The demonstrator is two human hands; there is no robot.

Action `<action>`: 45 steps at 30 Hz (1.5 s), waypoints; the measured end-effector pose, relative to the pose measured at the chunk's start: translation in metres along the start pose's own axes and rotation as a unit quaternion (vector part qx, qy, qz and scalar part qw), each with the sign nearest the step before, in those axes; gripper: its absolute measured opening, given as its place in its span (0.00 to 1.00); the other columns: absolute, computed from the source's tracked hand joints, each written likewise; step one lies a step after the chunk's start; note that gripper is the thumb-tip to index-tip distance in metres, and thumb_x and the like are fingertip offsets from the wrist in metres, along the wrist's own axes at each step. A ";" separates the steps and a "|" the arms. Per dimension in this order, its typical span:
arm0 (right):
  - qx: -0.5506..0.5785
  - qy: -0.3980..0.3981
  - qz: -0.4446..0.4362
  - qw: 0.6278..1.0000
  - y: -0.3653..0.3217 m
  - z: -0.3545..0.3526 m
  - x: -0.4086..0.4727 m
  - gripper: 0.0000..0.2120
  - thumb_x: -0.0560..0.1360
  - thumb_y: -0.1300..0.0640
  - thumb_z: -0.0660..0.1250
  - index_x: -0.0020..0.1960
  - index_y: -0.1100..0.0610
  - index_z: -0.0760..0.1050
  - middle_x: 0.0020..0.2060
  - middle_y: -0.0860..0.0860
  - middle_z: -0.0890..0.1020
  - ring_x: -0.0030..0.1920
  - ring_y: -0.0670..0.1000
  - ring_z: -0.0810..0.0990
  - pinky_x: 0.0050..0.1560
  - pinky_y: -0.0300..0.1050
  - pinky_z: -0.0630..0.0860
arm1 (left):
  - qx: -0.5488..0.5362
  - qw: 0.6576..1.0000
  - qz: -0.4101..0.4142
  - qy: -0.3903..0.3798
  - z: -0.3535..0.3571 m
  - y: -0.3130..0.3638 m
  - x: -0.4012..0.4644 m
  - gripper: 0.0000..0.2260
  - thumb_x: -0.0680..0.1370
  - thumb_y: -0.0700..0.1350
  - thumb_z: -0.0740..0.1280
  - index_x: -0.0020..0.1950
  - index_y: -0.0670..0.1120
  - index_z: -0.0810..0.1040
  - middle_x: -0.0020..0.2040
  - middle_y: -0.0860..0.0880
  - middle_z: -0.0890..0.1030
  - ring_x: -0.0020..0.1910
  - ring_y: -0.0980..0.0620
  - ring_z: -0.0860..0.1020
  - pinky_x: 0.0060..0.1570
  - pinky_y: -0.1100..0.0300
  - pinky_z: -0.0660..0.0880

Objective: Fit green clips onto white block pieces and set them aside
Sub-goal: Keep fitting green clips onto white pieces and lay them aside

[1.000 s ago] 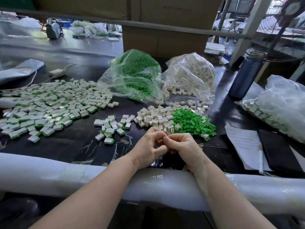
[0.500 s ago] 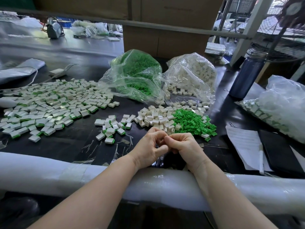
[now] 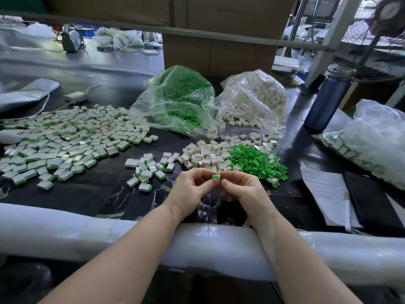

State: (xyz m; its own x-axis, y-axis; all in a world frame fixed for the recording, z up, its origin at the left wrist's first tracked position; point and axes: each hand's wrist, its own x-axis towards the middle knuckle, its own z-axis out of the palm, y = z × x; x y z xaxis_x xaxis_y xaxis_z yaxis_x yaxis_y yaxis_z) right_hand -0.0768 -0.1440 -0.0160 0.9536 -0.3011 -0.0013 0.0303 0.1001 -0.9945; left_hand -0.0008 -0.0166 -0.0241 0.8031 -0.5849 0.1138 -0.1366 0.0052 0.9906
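While the left hand (image 3: pixel 192 187) pinches one white block (image 3: pixel 213 179) at its fingertips, green clip (image 3: pixel 216 176) end up, the right hand (image 3: pixel 243 189) curls beside it, thumb near the clip, probably seating it; whether it grips anything I cannot tell. Both wrists rest on the padded front edge (image 3: pixel 87 233), likely for steadiness. Just beyond: loose white blocks (image 3: pixel 206 156) and green clips (image 3: pixel 254 159), too many to count. Finished pieces (image 3: pixel 65 137) spread toward the worktop's left edge. Two supply bags, green (image 3: pixel 182 99) and white (image 3: pixel 254 99), lie farther back.

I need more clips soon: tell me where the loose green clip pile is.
In the head view, the loose green clip pile lies right of centre on the black table, against the white block heap, beyond the right hand.
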 end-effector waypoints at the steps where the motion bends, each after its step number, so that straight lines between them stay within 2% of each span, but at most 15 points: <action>1: -0.012 0.002 -0.003 1.000 0.000 0.000 0.000 0.09 0.74 0.70 0.63 0.47 0.61 0.79 0.31 0.49 0.84 0.29 0.42 0.80 0.28 0.30 0.72 | -0.016 1.000 0.000 -0.004 0.000 0.000 0.000 0.05 0.73 0.36 0.69 0.44 0.45 0.81 0.38 0.50 0.83 0.39 0.56 0.81 0.41 0.68 0.76; 3: -0.026 0.012 -0.010 1.000 0.001 0.001 0.000 0.07 0.73 0.69 0.66 0.45 0.59 0.80 0.31 0.50 0.84 0.31 0.43 0.81 0.28 0.30 0.72 | -0.026 1.000 0.007 -0.005 0.001 0.000 0.000 0.07 0.72 0.34 0.69 0.43 0.47 0.80 0.35 0.54 0.83 0.37 0.61 0.81 0.40 0.71 0.75; 6: -0.046 0.026 -0.024 0.998 0.002 0.001 0.000 0.04 0.71 0.66 0.69 0.41 0.59 0.80 0.31 0.51 0.84 0.30 0.44 0.81 0.28 0.31 0.72 | -0.013 1.000 0.012 0.007 0.001 0.000 0.000 0.09 0.72 0.34 0.69 0.44 0.48 0.79 0.36 0.49 0.80 0.36 0.60 0.79 0.40 0.70 0.75; 9: -0.065 0.035 -0.035 0.997 0.003 0.001 0.000 0.04 0.72 0.67 0.69 0.40 0.60 0.79 0.29 0.49 0.82 0.29 0.42 0.79 0.28 0.31 0.72 | -0.010 1.000 0.014 0.017 0.002 0.001 -0.001 0.09 0.72 0.33 0.69 0.42 0.47 0.79 0.36 0.47 0.80 0.35 0.60 0.78 0.40 0.68 0.76; 12: -0.096 0.049 -0.044 0.993 0.005 0.001 0.002 0.07 0.73 0.67 0.68 0.39 0.58 0.77 0.29 0.48 0.80 0.28 0.42 0.77 0.28 0.32 0.72 | 0.005 0.999 0.029 0.031 0.002 0.003 -0.001 0.08 0.72 0.34 0.69 0.42 0.47 0.81 0.37 0.50 0.81 0.36 0.61 0.79 0.40 0.70 0.75; 15: -0.138 0.051 -0.050 0.988 0.007 0.001 0.004 0.07 0.73 0.65 0.68 0.39 0.55 0.77 0.29 0.47 0.79 0.29 0.42 0.77 0.29 0.33 0.73 | 0.044 0.997 0.037 0.055 0.001 0.002 0.000 0.05 0.71 0.35 0.71 0.43 0.44 0.82 0.40 0.48 0.82 0.39 0.56 0.79 0.44 0.67 0.76; 17: -0.152 0.055 -0.057 0.985 0.009 0.001 0.005 0.07 0.73 0.64 0.69 0.39 0.55 0.77 0.29 0.47 0.79 0.29 0.42 0.77 0.29 0.35 0.73 | 0.061 0.995 0.039 0.068 0.001 0.001 0.000 0.04 0.71 0.35 0.72 0.42 0.43 0.82 0.39 0.47 0.82 0.38 0.54 0.79 0.44 0.66 0.76; 21: -0.179 0.060 -0.077 0.979 0.011 0.001 0.006 0.07 0.72 0.64 0.70 0.38 0.54 0.77 0.31 0.48 0.79 0.30 0.42 0.76 0.30 0.35 0.73 | 0.103 0.990 0.045 0.086 0.000 0.000 0.000 0.06 0.70 0.36 0.73 0.39 0.47 0.82 0.34 0.53 0.80 0.32 0.63 0.76 0.36 0.72 0.72; 25: -0.205 0.065 -0.096 0.972 0.011 0.002 0.006 0.07 0.73 0.64 0.69 0.40 0.54 0.77 0.33 0.47 0.79 0.30 0.39 0.75 0.33 0.32 0.71 | 0.122 0.988 0.045 0.083 0.000 0.000 -0.001 0.06 0.70 0.37 0.73 0.38 0.47 0.80 0.32 0.55 0.77 0.29 0.64 0.74 0.33 0.73 0.69; 31: -0.246 0.067 -0.129 0.958 0.009 0.004 0.004 0.08 0.74 0.65 0.67 0.41 0.53 0.76 0.35 0.46 0.79 0.37 0.40 0.76 0.44 0.35 0.75 | 0.107 0.992 0.031 0.067 0.000 0.002 -0.001 0.04 0.72 0.37 0.71 0.40 0.43 0.78 0.34 0.49 0.77 0.31 0.58 0.71 0.34 0.71 0.71; 35: -0.249 0.063 -0.125 0.958 0.009 0.004 0.003 0.07 0.75 0.66 0.66 0.42 0.55 0.75 0.35 0.46 0.78 0.38 0.42 0.76 0.43 0.37 0.75 | 0.087 0.995 0.013 0.053 0.000 0.002 -0.002 0.04 0.74 0.37 0.69 0.40 0.44 0.77 0.34 0.49 0.76 0.32 0.58 0.71 0.34 0.72 0.71; 39: -0.246 0.063 -0.127 0.959 0.008 0.005 0.003 0.08 0.75 0.66 0.66 0.42 0.54 0.75 0.35 0.45 0.78 0.36 0.39 0.75 0.41 0.33 0.73 | 0.083 0.996 0.003 0.038 -0.001 0.001 -0.001 0.03 0.75 0.38 0.67 0.42 0.44 0.76 0.34 0.50 0.75 0.33 0.58 0.70 0.34 0.73 0.69; 42: -0.245 0.066 -0.125 0.959 0.008 0.005 0.003 0.07 0.75 0.66 0.66 0.43 0.55 0.75 0.36 0.46 0.78 0.37 0.40 0.75 0.42 0.33 0.73 | 0.080 0.996 0.002 0.029 0.000 0.001 -0.002 0.03 0.76 0.38 0.66 0.43 0.43 0.76 0.33 0.52 0.73 0.31 0.60 0.69 0.34 0.73 0.68; 45: -0.244 0.071 -0.124 0.959 0.007 0.004 0.003 0.07 0.75 0.66 0.65 0.43 0.56 0.75 0.36 0.46 0.78 0.37 0.40 0.75 0.42 0.33 0.72 | 0.070 0.997 0.007 0.032 0.000 0.002 -0.002 0.01 0.76 0.39 0.67 0.44 0.44 0.77 0.35 0.51 0.76 0.33 0.58 0.72 0.36 0.71 0.70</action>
State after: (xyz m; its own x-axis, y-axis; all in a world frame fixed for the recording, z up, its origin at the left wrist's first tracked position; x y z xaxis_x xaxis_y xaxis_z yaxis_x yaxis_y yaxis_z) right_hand -0.0730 -0.1405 -0.0228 0.8840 -0.3874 0.2617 0.0745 -0.4358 -0.8969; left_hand -0.0025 -0.0154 -0.0226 0.8356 -0.5320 0.1368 -0.2240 -0.1027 0.9692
